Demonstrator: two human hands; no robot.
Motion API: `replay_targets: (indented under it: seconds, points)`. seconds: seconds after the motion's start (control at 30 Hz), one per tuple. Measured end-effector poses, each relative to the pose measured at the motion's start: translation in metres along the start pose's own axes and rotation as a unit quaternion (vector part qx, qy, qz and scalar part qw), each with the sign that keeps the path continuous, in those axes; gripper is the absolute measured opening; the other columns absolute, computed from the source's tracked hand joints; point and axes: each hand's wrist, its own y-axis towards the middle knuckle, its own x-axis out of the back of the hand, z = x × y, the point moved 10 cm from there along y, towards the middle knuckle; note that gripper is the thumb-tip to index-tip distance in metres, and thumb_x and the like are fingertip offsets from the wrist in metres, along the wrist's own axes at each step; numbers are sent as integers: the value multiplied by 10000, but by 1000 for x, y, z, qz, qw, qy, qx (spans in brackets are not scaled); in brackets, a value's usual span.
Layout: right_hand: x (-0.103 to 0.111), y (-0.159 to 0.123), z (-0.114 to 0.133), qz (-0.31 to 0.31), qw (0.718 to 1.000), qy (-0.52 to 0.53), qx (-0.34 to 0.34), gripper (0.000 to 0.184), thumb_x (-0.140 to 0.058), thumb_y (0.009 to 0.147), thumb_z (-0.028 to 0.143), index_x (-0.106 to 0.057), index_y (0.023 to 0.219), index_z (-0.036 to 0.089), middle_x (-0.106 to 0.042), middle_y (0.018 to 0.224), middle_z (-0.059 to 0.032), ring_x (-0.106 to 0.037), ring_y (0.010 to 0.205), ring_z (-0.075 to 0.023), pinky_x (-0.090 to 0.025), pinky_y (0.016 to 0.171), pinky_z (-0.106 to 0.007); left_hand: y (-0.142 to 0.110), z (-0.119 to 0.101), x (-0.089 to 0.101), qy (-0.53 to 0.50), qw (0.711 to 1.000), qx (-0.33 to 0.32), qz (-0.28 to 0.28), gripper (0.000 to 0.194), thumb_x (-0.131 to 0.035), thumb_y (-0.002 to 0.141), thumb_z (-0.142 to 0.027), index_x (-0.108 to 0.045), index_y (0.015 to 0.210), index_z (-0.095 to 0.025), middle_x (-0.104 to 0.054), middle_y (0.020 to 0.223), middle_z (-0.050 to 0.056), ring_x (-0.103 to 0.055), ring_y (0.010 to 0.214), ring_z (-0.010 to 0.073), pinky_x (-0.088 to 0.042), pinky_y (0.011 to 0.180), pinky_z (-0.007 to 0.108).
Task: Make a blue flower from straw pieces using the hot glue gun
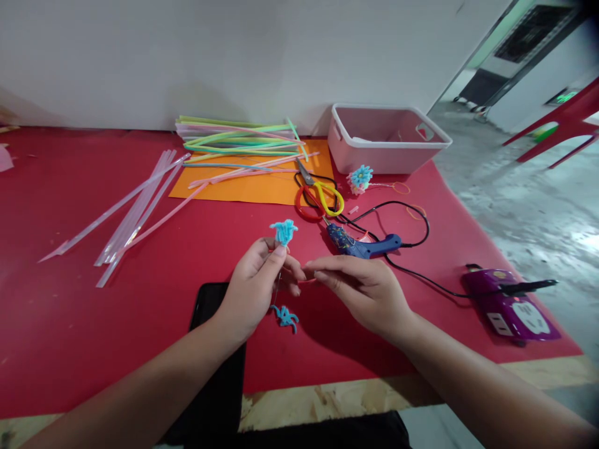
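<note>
Between the thumb and fingers of my left hand [255, 277] is a small light-blue fuzzy pipe-cleaner flower [284, 232], held upright. Below that hand is a second blue pipe-cleaner piece [285, 317] with curled ends; a thin dark line runs from it up toward my fingers. I cannot tell whether it hangs or lies on the table. My right hand [362, 287] is just to the right, thumb and fingertips pressed together and pointing at my left fingers. Something thin shows at its fingertips, too small to name. A blue hot glue gun [362, 243] lies beyond it.
On the red table [60, 324] are scissors [316, 193], a finished pipe-cleaner flower [360, 179], a pink basket [390, 153], a purple power strip [515, 305] with the cord, clear plastic sleeves [135, 212], pipe cleaners [243, 137] on orange paper [262, 192], and a black phone-like slab [210, 299].
</note>
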Motion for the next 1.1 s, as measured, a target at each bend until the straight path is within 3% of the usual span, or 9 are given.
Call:
replay_targets:
  seconds: [0.17, 0.43, 0.7, 0.8, 1.1]
  points:
    - [8, 1, 5, -26, 999, -19, 30, 175, -668, 882, 107, -781, 945, 224, -792, 876, -24, -741, 801, -131, -594, 731, -223, 0, 3, -4, 0, 1000, 20, 8, 174, -625, 924, -299, -498, 881, -187, -700, 629, -31, -629, 533, 90, -543, 516, 189]
    - [19, 0, 2, -73, 997, 19, 8, 129, -785, 785, 112, -783, 841, 228, -777, 779, 2, -720, 722, -123, -573, 668, -216, -2, -1, -10, 33, 999, 17, 14, 225, -677, 878, -329, -513, 848, -178, -686, 622, -26, -633, 560, 90, -553, 543, 189]
    - [18, 2, 7, -66, 998, 1, 17, 232, -747, 797, 67, -810, 920, 254, -805, 849, -6, -755, 757, -130, -620, 704, -217, -4, -4, -9, 94, 996, 2, 1, 196, -634, 898, -328, -523, 829, -183, -664, 642, -21, -664, 607, 129, -553, 555, 238]
    - [17, 1, 9, -64, 998, -10, 20, 205, -716, 806, 71, -800, 903, 231, -801, 826, -11, -752, 713, -128, -623, 652, -207, -4, -4, -9, 111, 994, 4, -1, 199, -627, 899, -337, -517, 822, -190, -666, 640, -15, -678, 628, 147, -553, 568, 253]
    - [25, -5, 8, -118, 992, 47, 5, 144, -670, 791, 61, -702, 838, 194, -772, 729, 2, -755, 614, -129, -629, 575, -173, -8, 2, -21, 145, 987, 23, 64, 166, -539, 942, -250, -472, 797, -206, -692, 616, -19, -654, 578, 112, -540, 643, 246]
